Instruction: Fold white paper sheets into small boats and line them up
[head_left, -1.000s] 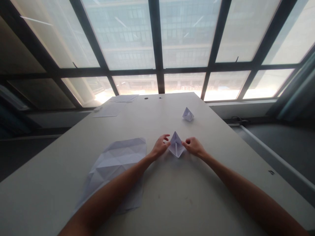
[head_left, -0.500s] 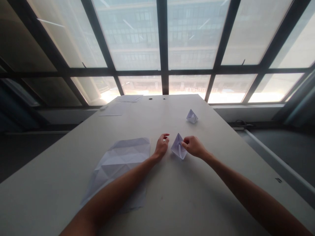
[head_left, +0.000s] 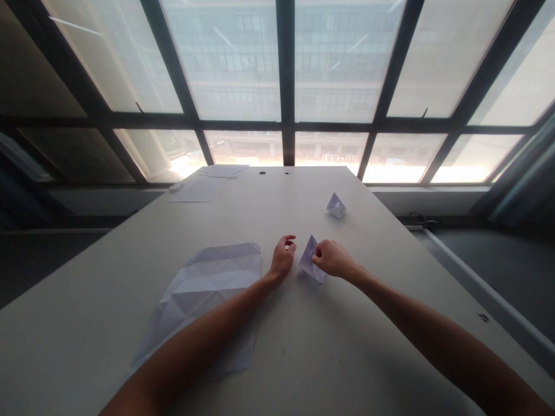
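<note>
A folded white paper boat (head_left: 309, 258) stands on the table, its pointed tip facing away from me. My right hand (head_left: 333, 258) pinches its middle from the right, and the fingers cover part of the folds. Just left of the boat, my left hand (head_left: 283, 255) rests apart from it, fingers loosely curled but spread, with nothing between them. Beneath my left forearm lies a creased sheet of white paper (head_left: 212, 277). Farther off to the right sits a second paper boat (head_left: 336, 205), untouched.
Flat white sheets (head_left: 195, 189) lie at the table's far left corner. The long white table (head_left: 277, 202) reaches toward large dark-framed windows (head_left: 288, 69). A small dark mark (head_left: 483, 318) shows near its right edge.
My right hand has shifted slightly over the boat's middle and now covers more of it. The boat looks turned a little. My left hand stays much the same; the whole view drifts slightly.
</note>
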{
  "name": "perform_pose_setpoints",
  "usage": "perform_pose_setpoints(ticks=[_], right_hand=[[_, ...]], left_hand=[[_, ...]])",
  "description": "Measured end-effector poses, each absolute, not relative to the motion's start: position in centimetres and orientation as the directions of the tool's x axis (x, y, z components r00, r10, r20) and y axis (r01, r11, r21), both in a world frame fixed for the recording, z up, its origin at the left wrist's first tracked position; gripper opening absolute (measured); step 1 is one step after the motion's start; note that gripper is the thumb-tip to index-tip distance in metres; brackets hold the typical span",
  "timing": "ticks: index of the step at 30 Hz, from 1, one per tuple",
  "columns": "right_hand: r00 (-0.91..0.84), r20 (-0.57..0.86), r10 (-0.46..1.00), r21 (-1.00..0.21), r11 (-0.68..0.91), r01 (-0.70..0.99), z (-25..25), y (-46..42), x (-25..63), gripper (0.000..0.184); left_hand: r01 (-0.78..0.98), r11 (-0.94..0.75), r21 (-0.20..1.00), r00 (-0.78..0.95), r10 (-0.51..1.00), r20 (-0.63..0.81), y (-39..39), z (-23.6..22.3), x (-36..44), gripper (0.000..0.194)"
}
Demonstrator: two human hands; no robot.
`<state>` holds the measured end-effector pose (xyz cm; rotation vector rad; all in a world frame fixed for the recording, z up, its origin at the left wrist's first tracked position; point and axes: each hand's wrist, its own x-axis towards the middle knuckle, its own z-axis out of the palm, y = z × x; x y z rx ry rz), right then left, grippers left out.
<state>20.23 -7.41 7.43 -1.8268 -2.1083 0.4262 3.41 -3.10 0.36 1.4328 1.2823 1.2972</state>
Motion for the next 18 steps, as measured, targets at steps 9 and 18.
perform_pose_setpoints(ticks=[9,18], right_hand=[[-0.241,0.047,0.969,-0.473,0.234,0.849,11.3,-2.9,28.0,0.018],[0.014,0.079,0.997,-0.161,-0.001,0.987,13.3,8.3,41.0,0.016]], left_hand=[[0.143,-0.130,0.981,-0.020,0.991,0.134,-3.3,0.4,3.3,0.037],[0.145,-0.134,0.980,-0.008,0.991,0.137,-3.4,0.2,3.1,0.036]])
